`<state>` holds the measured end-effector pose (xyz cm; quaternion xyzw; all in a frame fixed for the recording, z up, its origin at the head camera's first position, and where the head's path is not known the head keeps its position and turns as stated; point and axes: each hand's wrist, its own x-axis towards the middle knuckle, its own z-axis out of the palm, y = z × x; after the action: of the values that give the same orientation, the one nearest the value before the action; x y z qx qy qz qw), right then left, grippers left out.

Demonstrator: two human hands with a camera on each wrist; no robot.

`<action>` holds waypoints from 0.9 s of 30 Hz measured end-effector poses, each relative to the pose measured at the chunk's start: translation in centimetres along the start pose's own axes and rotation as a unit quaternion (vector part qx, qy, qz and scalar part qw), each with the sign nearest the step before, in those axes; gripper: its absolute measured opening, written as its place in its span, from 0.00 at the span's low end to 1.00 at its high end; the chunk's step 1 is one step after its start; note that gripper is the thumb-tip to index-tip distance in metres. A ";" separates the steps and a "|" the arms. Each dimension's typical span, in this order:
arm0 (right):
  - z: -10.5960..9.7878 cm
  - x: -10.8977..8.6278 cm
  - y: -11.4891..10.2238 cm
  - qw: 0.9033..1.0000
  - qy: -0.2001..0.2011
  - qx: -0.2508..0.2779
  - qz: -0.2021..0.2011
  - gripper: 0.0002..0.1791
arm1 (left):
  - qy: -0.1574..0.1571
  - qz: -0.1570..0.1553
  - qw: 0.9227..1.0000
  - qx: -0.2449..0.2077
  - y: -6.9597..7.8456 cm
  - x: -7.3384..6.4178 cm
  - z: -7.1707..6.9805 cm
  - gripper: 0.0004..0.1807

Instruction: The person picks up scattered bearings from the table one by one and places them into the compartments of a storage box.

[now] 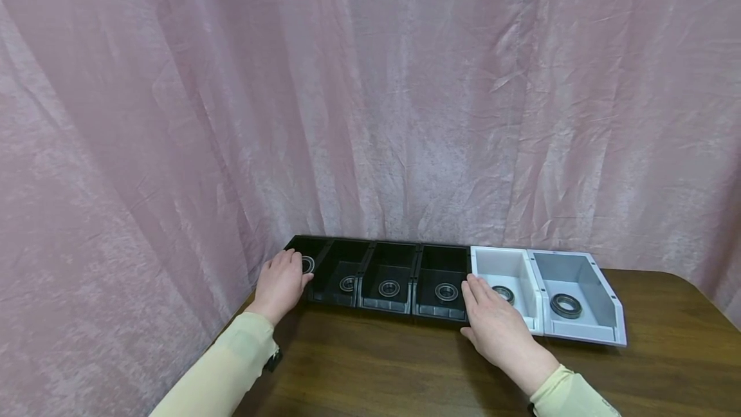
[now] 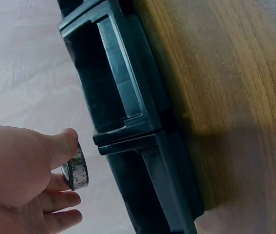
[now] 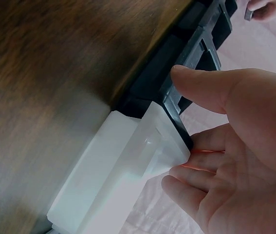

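Observation:
A row of open-front bins stands along the back of the table. My left hand (image 1: 280, 282) pinches a metal ball bearing (image 2: 78, 171) between thumb and fingers, above the leftmost black bin (image 1: 307, 241). Over the border between the rightmost black bin (image 1: 442, 262) and the white bin (image 1: 527, 288) is my right hand (image 1: 492, 324). Its fingers are extended, with fingertips right at the rim in the right wrist view, and it holds nothing. Other bearings lie one to a bin, including a bearing (image 1: 446, 292) left of this hand and a bearing (image 1: 503, 294) partly behind it.
At the right end of the row, a grey bin (image 1: 585, 275) contains a larger dark-rimmed bearing (image 1: 565, 305). The brown wooden table (image 1: 370, 365) extends in front of the bins. A pink curtain (image 1: 417, 95) hangs directly behind them and along the left side.

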<state>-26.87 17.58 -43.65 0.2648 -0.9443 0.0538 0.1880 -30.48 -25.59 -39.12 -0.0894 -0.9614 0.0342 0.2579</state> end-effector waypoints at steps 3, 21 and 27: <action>0.1 0.0 0.0 1.000 0.001 -0.001 0.001 0.46 | 0.002 -0.001 1.000 0.001 -0.1 0.1 0.3 0.25; 0.1 0.2 -0.1 1.000 -0.016 0.002 0.005 0.45 | -0.037 -0.059 0.997 -0.026 -1.8 0.9 2.5 0.23; 0.0 0.2 -0.1 1.000 -0.019 0.001 0.007 0.45 | -0.041 -0.071 0.996 -0.028 -2.1 1.2 2.5 0.22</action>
<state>-26.93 17.40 -43.59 0.2591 -0.9495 0.0508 0.1697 -33.11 -27.52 -40.48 -0.0266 -0.9758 -0.0076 0.2170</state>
